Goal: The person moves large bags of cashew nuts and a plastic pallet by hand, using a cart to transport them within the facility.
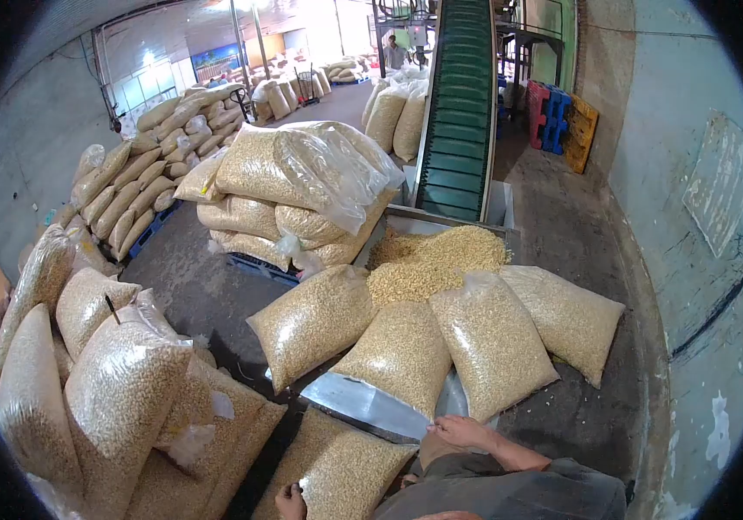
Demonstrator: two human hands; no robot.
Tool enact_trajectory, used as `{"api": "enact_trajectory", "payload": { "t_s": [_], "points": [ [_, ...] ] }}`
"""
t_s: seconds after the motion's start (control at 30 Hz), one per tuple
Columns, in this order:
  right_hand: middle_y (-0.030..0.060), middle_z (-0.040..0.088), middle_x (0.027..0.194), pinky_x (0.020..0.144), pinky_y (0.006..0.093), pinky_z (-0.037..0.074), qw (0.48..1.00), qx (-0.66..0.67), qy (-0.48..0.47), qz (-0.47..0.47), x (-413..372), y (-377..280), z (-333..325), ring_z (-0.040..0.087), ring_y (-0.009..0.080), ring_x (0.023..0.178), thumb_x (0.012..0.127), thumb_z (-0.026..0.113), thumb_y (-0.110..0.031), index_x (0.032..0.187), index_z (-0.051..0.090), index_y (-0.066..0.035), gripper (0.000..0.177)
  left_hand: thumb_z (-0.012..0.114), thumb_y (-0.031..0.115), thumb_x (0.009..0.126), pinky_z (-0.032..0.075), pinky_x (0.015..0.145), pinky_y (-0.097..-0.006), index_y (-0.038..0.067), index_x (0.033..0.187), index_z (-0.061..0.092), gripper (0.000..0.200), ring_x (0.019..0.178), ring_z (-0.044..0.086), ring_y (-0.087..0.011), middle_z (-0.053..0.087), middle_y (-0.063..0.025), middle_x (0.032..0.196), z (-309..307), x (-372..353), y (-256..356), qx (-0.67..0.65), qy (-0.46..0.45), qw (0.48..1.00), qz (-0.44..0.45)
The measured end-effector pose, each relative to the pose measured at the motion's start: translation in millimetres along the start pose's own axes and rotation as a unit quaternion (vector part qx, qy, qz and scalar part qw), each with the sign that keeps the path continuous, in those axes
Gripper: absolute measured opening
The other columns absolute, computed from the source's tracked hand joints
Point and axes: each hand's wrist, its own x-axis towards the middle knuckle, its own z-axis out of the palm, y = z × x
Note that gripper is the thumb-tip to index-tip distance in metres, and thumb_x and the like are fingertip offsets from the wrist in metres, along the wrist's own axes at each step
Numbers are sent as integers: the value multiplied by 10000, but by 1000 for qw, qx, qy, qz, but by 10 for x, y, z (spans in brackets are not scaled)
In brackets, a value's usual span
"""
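My left hand (292, 501) is low in the view, against a clear plastic sack (337, 464) of pale, nut-like kernels. Its fingers are curled, with a small dark thing at them that I cannot identify. My right hand (462, 432) lies with fingers stretched over my bent knee (434, 448), beside the lower corner of another full sack (397, 351). More filled sacks, a right-hand one (493, 342), a far-right one (562, 316) and a left one (315, 321), fan out around a metal hopper (367, 406). Loose kernels (436, 260) are heaped in it.
A green ribbed conveyor (456, 113) rises behind the heap. Stacked sacks (302, 182) stand on a blue pallet (259, 267); more sacks (124, 390) crowd the left. A wall (692, 104) runs along the right, with upright pallets (553, 121). A person (395, 54) stands far back.
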Motion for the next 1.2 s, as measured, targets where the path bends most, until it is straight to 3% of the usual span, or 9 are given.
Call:
{"api": "enact_trajectory", "payload": {
  "t_s": [0.33,0.4,0.47,0.57,0.83,0.9,1.03,1.17,1.2],
  "points": [
    [229,570,1148,928,463,417,1000,13,-8,-1,403,-291,-274,540,391,1097,956,344,-523,1081,559,-19,562,567,196,887,462,689,-337,-16,880,657,230,769,586,-185,647,-107,817,-89,459,-348,12,68,998,1],
    [243,598,1070,880,460,445,1000,15,15,-18,535,-336,-317,574,393,1034,944,377,-519,1032,585,-8,559,608,128,840,455,602,-317,-81,788,614,215,640,551,-131,611,-105,669,-55,491,-183,-40,132,987,85],
    [249,622,990,839,448,466,1000,8,-4,-8,751,-292,-266,599,395,982,933,408,-510,993,609,5,557,598,162,872,449,606,-337,-94,850,596,257,658,535,-134,633,-120,719,-99,510,96,16,162,975,149],
    [248,627,966,814,446,470,999,17,-27,-35,957,-446,-392,606,392,955,940,419,-470,982,619,12,523,558,159,905,467,798,-308,-59,1004,632,250,863,616,-166,674,-173,918,-233,624,475,9,127,986,112],
    [237,587,1097,866,449,443,993,-32,-66,-96,1885,-626,-500,549,394,1051,966,384,-399,1096,572,4,463,576,146,927,453,817,-263,-29,1011,635,203,875,582,-123,649,-53,902,-509,1216,1317,-74,205,971,93],
    [235,599,1062,855,451,449,991,-40,-67,-109,2260,-702,-546,562,397,1022,964,386,-390,1070,583,4,453,574,170,932,449,783,-251,-14,1016,628,209,875,576,-108,652,-56,926,-604,1481,1676,-11,237,956,175],
    [226,636,989,815,452,469,976,-39,-143,-156,3482,-713,-496,615,378,916,912,438,-332,980,631,9,397,542,68,902,460,879,-326,-13,1015,629,164,975,616,-244,649,-152,1027,-752,2338,2335,56,264,932,241],
    [242,635,957,819,456,467,978,-10,-126,-164,4244,-1061,-975,608,398,927,936,382,-405,996,632,8,486,578,54,861,430,939,-402,-27,981,620,151,1092,547,-344,604,-188,1066,-841,3491,2847,261,281,875,297],
    [229,612,1072,927,445,439,975,-16,-181,-127,4440,-1082,-1131,572,389,1054,956,325,-514,1089,597,-10,588,589,59,849,420,955,-420,-25,969,619,150,1130,519,-356,596,-191,1085,-899,3766,2921,332,296,847,292]
  ]
}}
